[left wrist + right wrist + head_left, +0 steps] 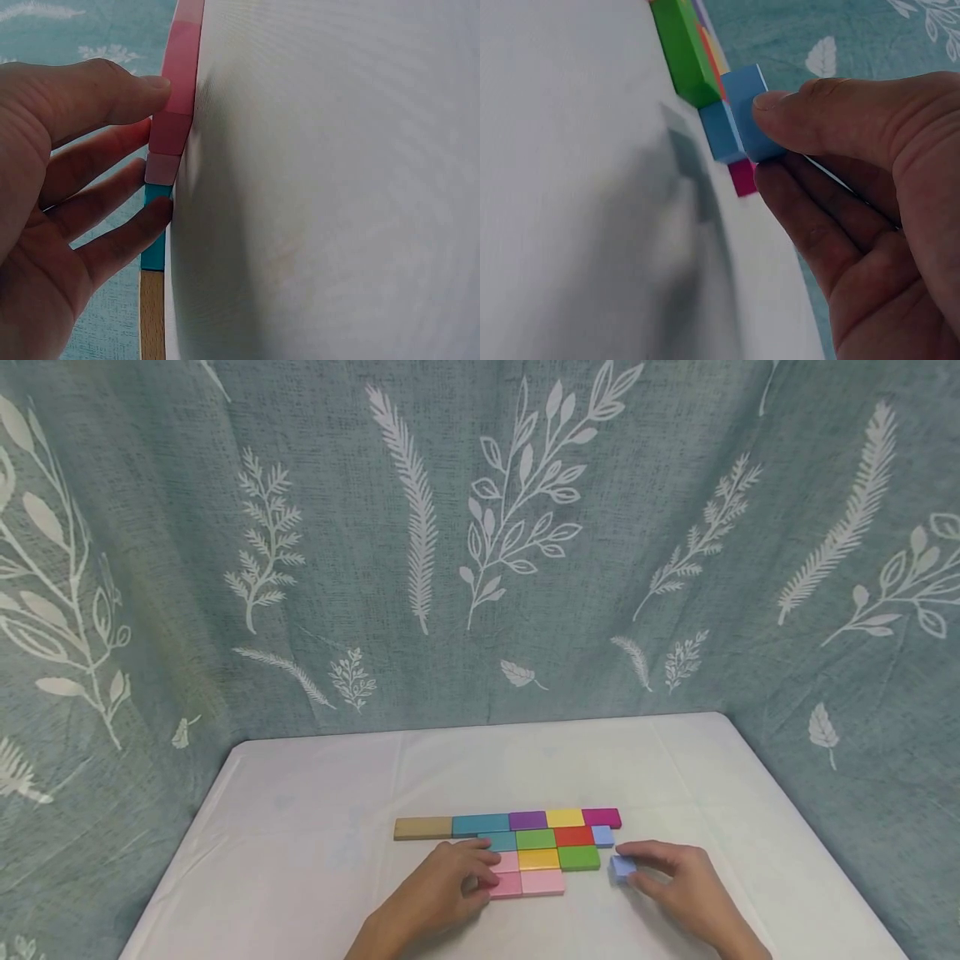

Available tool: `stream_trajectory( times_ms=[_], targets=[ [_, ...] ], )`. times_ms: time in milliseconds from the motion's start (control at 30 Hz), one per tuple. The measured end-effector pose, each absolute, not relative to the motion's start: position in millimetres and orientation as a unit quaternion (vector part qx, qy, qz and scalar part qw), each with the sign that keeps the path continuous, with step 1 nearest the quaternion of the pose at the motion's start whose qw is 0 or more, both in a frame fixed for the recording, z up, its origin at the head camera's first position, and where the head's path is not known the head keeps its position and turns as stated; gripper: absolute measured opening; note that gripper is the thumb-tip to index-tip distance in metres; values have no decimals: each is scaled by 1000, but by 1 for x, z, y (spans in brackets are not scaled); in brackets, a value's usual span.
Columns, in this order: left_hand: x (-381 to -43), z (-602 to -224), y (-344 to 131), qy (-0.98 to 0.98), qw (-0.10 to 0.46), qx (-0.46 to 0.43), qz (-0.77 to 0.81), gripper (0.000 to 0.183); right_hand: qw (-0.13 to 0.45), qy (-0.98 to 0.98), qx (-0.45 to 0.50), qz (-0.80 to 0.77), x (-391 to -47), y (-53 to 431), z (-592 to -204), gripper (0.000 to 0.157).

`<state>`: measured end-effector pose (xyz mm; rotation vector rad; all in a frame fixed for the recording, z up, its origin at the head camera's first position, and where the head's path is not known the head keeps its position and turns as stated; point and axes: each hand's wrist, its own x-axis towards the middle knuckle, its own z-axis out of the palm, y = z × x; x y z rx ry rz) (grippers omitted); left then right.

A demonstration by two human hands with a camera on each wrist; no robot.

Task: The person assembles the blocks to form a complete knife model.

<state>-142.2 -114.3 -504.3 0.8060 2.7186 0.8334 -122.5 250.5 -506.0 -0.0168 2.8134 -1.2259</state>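
My right hand (678,881) pinches a small light blue block (622,869) between thumb and fingers, just right of the block rows. In the right wrist view this block (748,112) is tilted and overlaps another light blue block (720,131). My left hand (446,881) rests at the left ends of the nearer rows. Its thumb touches the darker pink block (180,71) in the left wrist view, and its spread fingers lie along the pale pink block (162,169) and teal block (155,251). The hand covers part of these ends in the head view.
The top row runs from a wooden block (423,828) to a magenta block (602,817). Below it lie a red block (573,836), green block (579,858) and yellow-orange block (537,859). A white cloth (315,810) covers the table; a patterned curtain (450,677) stands behind.
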Motion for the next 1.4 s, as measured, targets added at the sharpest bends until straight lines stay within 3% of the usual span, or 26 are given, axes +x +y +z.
stream_trajectory(
  times_ms=[1400],
  targets=[
    [-141, -504, -115, 912, 92, 279, 287, 17, 50, 914, -153, -374, -131, 203, -509, 36]
  ],
)
